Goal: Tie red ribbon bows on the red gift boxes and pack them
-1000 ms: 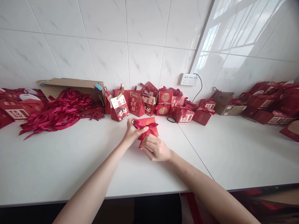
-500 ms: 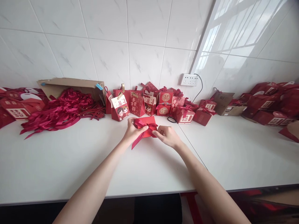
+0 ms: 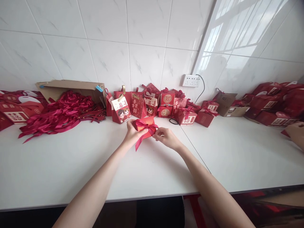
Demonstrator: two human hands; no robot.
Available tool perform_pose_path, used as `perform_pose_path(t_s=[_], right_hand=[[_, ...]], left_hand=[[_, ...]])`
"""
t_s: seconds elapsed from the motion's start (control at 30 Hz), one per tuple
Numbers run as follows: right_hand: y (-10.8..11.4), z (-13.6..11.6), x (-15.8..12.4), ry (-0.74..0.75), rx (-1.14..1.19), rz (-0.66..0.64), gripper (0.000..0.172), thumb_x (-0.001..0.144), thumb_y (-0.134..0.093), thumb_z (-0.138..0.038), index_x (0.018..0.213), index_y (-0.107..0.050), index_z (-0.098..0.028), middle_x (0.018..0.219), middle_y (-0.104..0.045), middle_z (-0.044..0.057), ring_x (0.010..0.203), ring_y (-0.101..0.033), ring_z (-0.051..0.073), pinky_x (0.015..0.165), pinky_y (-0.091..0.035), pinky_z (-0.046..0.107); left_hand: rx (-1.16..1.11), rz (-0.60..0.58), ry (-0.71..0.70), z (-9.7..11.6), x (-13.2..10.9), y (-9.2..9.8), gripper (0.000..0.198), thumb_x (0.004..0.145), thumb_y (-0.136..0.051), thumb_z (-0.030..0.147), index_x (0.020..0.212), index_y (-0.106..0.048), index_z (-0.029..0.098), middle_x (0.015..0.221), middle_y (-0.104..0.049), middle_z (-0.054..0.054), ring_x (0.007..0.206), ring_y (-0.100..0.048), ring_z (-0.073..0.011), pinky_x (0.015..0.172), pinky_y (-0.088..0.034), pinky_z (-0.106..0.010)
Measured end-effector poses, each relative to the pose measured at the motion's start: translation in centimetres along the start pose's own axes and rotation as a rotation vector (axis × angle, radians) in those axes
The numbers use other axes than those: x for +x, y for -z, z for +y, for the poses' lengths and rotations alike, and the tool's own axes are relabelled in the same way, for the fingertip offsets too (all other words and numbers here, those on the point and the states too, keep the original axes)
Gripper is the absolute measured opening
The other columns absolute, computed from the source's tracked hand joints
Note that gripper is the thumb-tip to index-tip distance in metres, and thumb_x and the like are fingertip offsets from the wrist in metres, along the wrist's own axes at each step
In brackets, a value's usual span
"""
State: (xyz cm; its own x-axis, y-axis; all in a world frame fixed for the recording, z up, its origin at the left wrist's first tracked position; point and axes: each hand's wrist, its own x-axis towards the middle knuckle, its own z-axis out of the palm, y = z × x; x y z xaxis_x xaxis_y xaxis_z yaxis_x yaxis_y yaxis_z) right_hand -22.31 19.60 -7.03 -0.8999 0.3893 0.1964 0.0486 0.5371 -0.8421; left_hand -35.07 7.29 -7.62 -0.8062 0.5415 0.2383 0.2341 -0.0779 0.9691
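A small red box sits over the white table in front of me, with a dark red ribbon bow across it. One ribbon tail hangs down at its left front. My left hand grips the box from the left, its thumb pressed on the ribbon near the knot. On the right, my right hand is closed, with thumb and finger pinching the ribbon's right end beside the box.
Piled red ribbons spill from a cardboard box at the left. Red gift boxes line the wall below a power strip. More boxes stand at the right, near another person's hand.
The box has tilted and shifted slightly left with my left hand. My right hand has moved slightly left too. Another person's hand has appeared at the right edge.
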Motion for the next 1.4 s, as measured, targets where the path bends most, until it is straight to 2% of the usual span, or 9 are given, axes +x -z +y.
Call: perform_pose_path(t_s=[0.1, 0.23, 0.57, 0.67, 0.8, 1.07, 1.23, 1.33, 1.4], right_hand=[[0.2, -0.2, 0.0, -0.156, 0.158, -0.038, 0.02, 0.076, -0.063, -0.029, 0.067, -0.049, -0.018, 0.063, -0.063, 0.001, 0.065, -0.065, 0.014, 0.065, -0.051, 0.026], [0.0, 0.0, 0.1, -0.312, 0.19, -0.06, 0.034, 0.076, -0.065, -0.046, 0.066, -0.052, -0.015, 0.06, -0.062, 0.003, 0.054, -0.064, 0.014, 0.056, -0.054, 0.026], [0.2, 0.4, 0.3, -0.315, 0.259, -0.121, 0.029, 0.078, -0.065, -0.038, 0.064, -0.059, -0.014, 0.061, -0.06, 0.002, 0.055, -0.058, 0.01, 0.051, -0.05, 0.021], [0.0, 0.4, 0.3, -0.32, 0.291, -0.119, 0.028, 0.082, -0.059, -0.041, 0.073, -0.061, -0.014, 0.072, -0.063, 0.005, 0.06, -0.061, 0.011, 0.054, -0.052, 0.023], [-0.1, 0.4, 0.4, -0.275, 0.305, -0.14, 0.023, 0.085, -0.054, -0.031, 0.068, -0.058, -0.015, 0.069, -0.061, 0.001, 0.062, -0.059, 0.008, 0.063, -0.05, 0.02], [1.2, 0.5, 0.3, -0.328, 0.139, -0.163, 0.018, 0.074, -0.064, -0.024, 0.058, -0.06, -0.014, 0.061, -0.061, 0.002, 0.056, -0.058, 0.01, 0.056, -0.043, 0.022], [1.8, 0.4, 0.4, -0.341, 0.057, 0.013, 0.033, 0.075, -0.062, -0.044, 0.059, -0.056, -0.016, 0.051, -0.05, -0.002, 0.047, -0.044, 0.008, 0.049, -0.035, 0.022], [1.7, 0.1, 0.4, -0.301, 0.157, 0.156, 0.053, 0.079, -0.044, -0.064, 0.057, -0.053, -0.017, 0.045, -0.037, -0.005, 0.043, -0.034, 0.008, 0.047, -0.03, 0.024], [1.6, -0.2, 0.3, -0.277, 0.246, 0.16, 0.06, 0.077, -0.041, -0.07, 0.053, -0.053, -0.016, 0.044, -0.031, -0.005, 0.042, -0.029, 0.007, 0.046, -0.028, 0.025]], left_hand=[[-0.027, 0.018, 0.006, -0.1, 0.1, 0.0, 0.064, 0.054, -0.078, 0.022, 0.099, -0.032, 0.022, 0.106, -0.049, -0.005, 0.107, -0.051, -0.0213, 0.096, -0.038, -0.041], [-0.036, 0.024, 0.002, -0.3, 0.2, 0.0, 0.063, 0.056, -0.078, 0.023, 0.098, -0.031, 0.022, 0.106, -0.049, -0.006, 0.106, -0.051, -0.0215, 0.095, -0.039, -0.041], [-0.087, 0.077, 0.012, -0.3, 0.4, 0.0, 0.062, 0.054, -0.078, 0.022, 0.094, -0.031, 0.022, 0.11, -0.048, -0.008, 0.105, -0.052, -0.0197, 0.091, -0.041, -0.036], [-0.095, 0.073, 0.012, -0.3, 0.4, 0.0, 0.062, 0.054, -0.079, 0.022, 0.094, -0.032, 0.022, 0.107, -0.05, -0.006, 0.106, -0.052, -0.0201, 0.092, -0.041, -0.036], [-0.088, 0.089, 0.008, -0.3, 0.4, 0.1, 0.062, 0.054, -0.078, 0.021, 0.094, -0.032, 0.022, 0.113, -0.046, -0.007, 0.107, -0.051, -0.0201, 0.094, -0.04, -0.036], [-0.076, 0.067, 0.066, -0.5, 0.7, 0.5, 0.062, 0.057, -0.077, 0.024, 0.097, -0.029, 0.023, 0.112, -0.048, -0.008, 0.106, -0.053, -0.0207, 0.093, -0.042, -0.037], [-0.059, 0.044, 0.037, -0.3, 0.3, 0.1, 0.063, 0.056, -0.077, 0.024, 0.098, -0.029, 0.023, 0.109, -0.049, -0.007, 0.104, -0.054, -0.0216, 0.091, -0.043, -0.038], [0.019, 0.021, -0.003, -0.3, -0.2, -0.3, 0.064, 0.056, -0.077, 0.026, 0.1, -0.03, 0.022, 0.11, -0.048, -0.007, 0.104, -0.054, -0.022, 0.091, -0.042, -0.039], [0.069, -0.003, -0.028, -0.3, -0.6, -0.5, 0.065, 0.056, -0.077, 0.029, 0.102, -0.03, 0.022, 0.111, -0.047, -0.008, 0.104, -0.054, -0.0226, 0.092, -0.042, -0.04]])
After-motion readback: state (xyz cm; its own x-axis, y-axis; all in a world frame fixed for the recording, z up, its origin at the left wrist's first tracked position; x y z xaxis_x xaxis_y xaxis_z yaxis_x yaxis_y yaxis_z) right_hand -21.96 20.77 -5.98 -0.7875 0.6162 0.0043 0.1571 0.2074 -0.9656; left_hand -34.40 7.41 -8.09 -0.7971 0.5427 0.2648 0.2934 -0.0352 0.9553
